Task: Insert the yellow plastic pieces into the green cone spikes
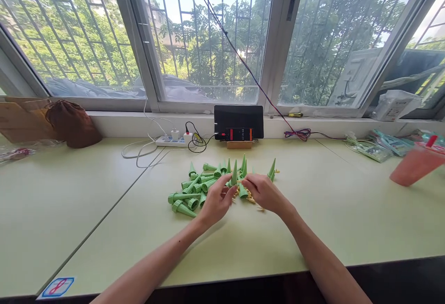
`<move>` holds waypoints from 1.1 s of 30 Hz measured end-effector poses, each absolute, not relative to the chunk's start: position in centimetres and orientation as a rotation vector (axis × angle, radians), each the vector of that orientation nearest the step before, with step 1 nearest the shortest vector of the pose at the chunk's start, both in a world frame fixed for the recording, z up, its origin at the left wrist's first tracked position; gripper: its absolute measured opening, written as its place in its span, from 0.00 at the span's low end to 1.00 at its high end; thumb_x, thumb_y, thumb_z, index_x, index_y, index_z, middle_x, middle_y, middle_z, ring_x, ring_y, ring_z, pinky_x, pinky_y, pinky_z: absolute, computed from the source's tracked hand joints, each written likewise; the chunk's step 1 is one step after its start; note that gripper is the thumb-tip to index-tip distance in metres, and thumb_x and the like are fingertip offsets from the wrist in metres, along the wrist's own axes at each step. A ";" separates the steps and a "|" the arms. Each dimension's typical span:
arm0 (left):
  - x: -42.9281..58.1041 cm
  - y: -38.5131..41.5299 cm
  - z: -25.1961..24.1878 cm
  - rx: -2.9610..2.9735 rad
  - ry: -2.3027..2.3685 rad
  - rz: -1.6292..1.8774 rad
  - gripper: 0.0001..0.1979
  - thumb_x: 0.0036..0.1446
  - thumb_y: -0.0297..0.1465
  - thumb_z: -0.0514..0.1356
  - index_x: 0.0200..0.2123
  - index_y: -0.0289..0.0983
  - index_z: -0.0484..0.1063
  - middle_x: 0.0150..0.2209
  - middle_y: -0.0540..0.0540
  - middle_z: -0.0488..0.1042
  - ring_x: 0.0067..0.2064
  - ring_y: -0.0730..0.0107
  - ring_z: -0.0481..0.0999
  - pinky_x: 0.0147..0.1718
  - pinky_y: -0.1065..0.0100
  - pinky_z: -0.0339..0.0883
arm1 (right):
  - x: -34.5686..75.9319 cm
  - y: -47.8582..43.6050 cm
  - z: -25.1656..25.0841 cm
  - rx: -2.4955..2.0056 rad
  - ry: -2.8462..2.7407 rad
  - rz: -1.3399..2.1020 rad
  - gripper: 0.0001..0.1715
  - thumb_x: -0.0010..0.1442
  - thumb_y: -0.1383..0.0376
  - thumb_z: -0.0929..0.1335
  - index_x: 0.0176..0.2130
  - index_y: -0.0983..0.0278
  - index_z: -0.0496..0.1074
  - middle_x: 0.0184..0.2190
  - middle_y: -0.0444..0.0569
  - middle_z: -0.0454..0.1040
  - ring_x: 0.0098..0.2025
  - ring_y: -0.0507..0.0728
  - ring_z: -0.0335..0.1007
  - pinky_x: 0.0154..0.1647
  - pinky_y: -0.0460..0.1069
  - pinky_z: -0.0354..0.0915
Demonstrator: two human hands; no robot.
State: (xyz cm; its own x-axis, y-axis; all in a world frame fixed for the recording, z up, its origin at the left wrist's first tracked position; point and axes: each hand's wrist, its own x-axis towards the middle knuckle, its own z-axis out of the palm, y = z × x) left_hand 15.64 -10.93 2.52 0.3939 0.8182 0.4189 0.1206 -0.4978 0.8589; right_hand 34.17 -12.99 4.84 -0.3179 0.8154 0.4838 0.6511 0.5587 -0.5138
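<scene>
Green spike [234, 173] in left hand [216, 200]

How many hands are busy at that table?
2: the left hand holding an upright green cone, and the right hand just beside it.

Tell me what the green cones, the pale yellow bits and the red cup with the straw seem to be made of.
Green cones: likely moulded plastic with a satin finish, given their even colour and ribbed collars.
Pale yellow bits: perhaps plastic or wood; too small to tell, finish included.
Red cup: probably thin, smooth plastic, as it looks see-through near the rim.
</scene>
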 end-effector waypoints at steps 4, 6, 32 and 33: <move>15.7 -11.1 2.9 1.824 0.878 1.121 0.18 0.62 0.41 0.56 0.49 0.34 0.68 0.22 0.53 0.66 0.19 0.76 0.66 0.16 0.75 0.61 | 34.2 -13.1 5.0 -1.127 -2.020 0.319 0.08 0.68 0.64 0.62 0.36 0.62 0.65 0.29 0.44 0.69 0.29 0.52 0.61 0.31 0.46 0.57; 15.7 -11.1 3.0 1.813 0.886 1.115 0.20 0.61 0.42 0.56 0.49 0.33 0.69 0.21 0.54 0.65 0.18 0.75 0.66 0.16 0.74 0.60 | 34.2 -13.1 5.0 -1.103 -2.015 0.326 0.05 0.67 0.65 0.62 0.39 0.62 0.67 0.32 0.46 0.70 0.31 0.53 0.63 0.32 0.47 0.58; 15.5 -11.0 2.5 1.858 0.877 1.092 0.17 0.59 0.40 0.60 0.47 0.36 0.67 0.26 0.51 0.69 0.22 0.74 0.69 0.17 0.74 0.66 | 34.3 -13.0 4.9 -1.192 -2.081 0.212 0.15 0.66 0.68 0.59 0.27 0.62 0.55 0.23 0.41 0.61 0.25 0.51 0.53 0.27 0.46 0.47; 15.5 -11.0 2.5 1.861 0.877 1.103 0.17 0.59 0.39 0.60 0.47 0.36 0.67 0.26 0.52 0.69 0.22 0.75 0.69 0.17 0.75 0.65 | 34.3 -13.0 4.8 -1.199 -2.082 0.208 0.15 0.66 0.68 0.59 0.26 0.62 0.55 0.22 0.41 0.60 0.24 0.51 0.52 0.26 0.46 0.47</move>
